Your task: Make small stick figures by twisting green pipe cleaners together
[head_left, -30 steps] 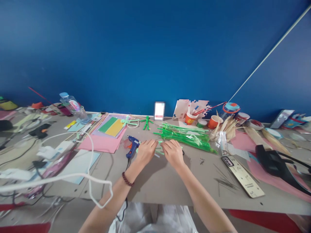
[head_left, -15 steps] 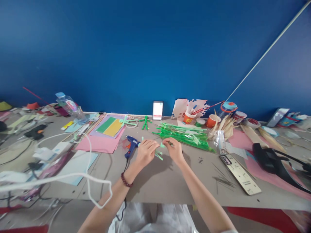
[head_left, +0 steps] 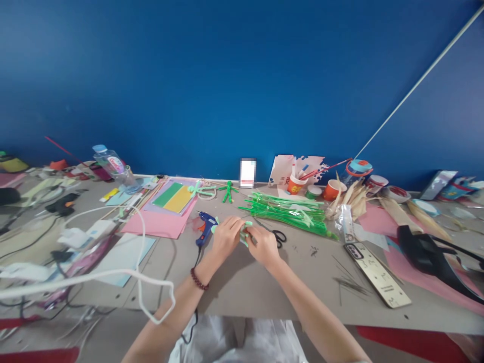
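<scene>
Above the middle of the table, my left hand point(head_left: 228, 235) is closed around a pale green pipe-cleaner figure point(head_left: 248, 223). Its fingers hide most of the body, and short ends stick out on both sides. My right hand point(head_left: 263, 244) pinches the figure's other end, close against my left fingertips. Just left of my left hand lies a blue glue gun point(head_left: 206, 227). Black-handled scissors point(head_left: 280, 237) rest beyond my right hand. Behind stands a darker green pipe-cleaner figure point(head_left: 229, 191), and a pale green one point(head_left: 202, 190) lies to its left.
A bundle of green pipe cleaners point(head_left: 289, 213) lies behind my right hand. Farther right are a phone point(head_left: 377, 275), thin wires point(head_left: 351, 285) and an orange cup point(head_left: 334, 189). On the left are coloured sheets point(head_left: 159, 222), a bottle point(head_left: 113, 164) and a looping white cable point(head_left: 139, 252).
My right hand has moved left and down, closing up against my left hand. The scissors beyond it have come into view. The pale green figure's ends are now more covered.
</scene>
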The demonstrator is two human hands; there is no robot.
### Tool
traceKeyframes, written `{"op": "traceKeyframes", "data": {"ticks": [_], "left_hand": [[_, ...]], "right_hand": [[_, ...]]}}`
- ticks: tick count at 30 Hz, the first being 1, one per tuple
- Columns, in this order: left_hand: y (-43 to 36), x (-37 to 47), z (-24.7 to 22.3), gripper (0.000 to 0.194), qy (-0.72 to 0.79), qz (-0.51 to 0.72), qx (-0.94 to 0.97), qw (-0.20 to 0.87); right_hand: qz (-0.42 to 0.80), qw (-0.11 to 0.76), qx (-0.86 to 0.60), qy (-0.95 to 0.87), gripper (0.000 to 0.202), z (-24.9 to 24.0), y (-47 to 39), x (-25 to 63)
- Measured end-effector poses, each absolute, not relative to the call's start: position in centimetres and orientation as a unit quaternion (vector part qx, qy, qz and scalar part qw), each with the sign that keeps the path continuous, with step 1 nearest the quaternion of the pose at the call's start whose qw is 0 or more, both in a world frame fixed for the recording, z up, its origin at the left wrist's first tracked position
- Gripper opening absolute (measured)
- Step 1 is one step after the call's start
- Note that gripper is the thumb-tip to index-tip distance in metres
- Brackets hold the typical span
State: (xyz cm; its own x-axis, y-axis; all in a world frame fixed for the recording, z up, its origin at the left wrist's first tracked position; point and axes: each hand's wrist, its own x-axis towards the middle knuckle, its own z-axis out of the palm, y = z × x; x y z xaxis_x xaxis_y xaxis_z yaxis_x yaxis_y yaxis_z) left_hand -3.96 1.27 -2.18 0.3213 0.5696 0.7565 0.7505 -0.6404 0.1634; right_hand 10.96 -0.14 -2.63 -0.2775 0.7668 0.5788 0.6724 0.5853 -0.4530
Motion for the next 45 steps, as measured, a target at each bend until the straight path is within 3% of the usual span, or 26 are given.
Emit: {"op": "traceKeyframes", "data": {"ticks": [5,10,13,16,20,24,31,45], "left_hand": [[1.7,-4.3,-2.5,0.022,-0.392,-0.318,-0.844,0.182],[1.6,-4.4,-1.9,0.022,-0.337,-0.290,-0.877,0.182],[1.4,-4.4,-1.6,0.023,-0.323,-0.321,-0.876,0.159],[1.2,-4.3,-1.4,0.025,-0.313,-0.387,-0.854,0.153],[1.0,-4.2,-1.4,0.024,-0.299,-0.439,-0.831,0.164],[0.9,-4.2,-1.3,0.022,-0.309,-0.457,-0.812,0.190],[1.1,-4.5,-1.7,0.025,-0.325,-0.457,-0.802,0.204],[1.2,-3.8,-2.5,0.027,-0.332,-0.449,-0.826,0.075]], "right_hand": [[-0.072,0.345,-0.417,-0.838,0.021,-1.2,0.4,12.3],[-0.017,0.406,-0.412,-0.815,0.020,-1.0,1.5,13.5],[0.128,0.476,-0.429,-0.757,0.018,-1.5,2.2,13.5],[0.356,0.503,-0.446,-0.649,0.021,-2.2,2.5,13.1],[0.669,0.412,-0.385,-0.485,0.028,-2.7,2.2,12.5],[0.823,0.335,-0.305,-0.342,0.028,-2.4,1.6,12.3],[0.852,0.368,-0.295,-0.226,0.019,-2.0,1.6,12.1],[0.753,0.459,-0.349,-0.318,0.029,-1.2,1.3,12.1]]}}
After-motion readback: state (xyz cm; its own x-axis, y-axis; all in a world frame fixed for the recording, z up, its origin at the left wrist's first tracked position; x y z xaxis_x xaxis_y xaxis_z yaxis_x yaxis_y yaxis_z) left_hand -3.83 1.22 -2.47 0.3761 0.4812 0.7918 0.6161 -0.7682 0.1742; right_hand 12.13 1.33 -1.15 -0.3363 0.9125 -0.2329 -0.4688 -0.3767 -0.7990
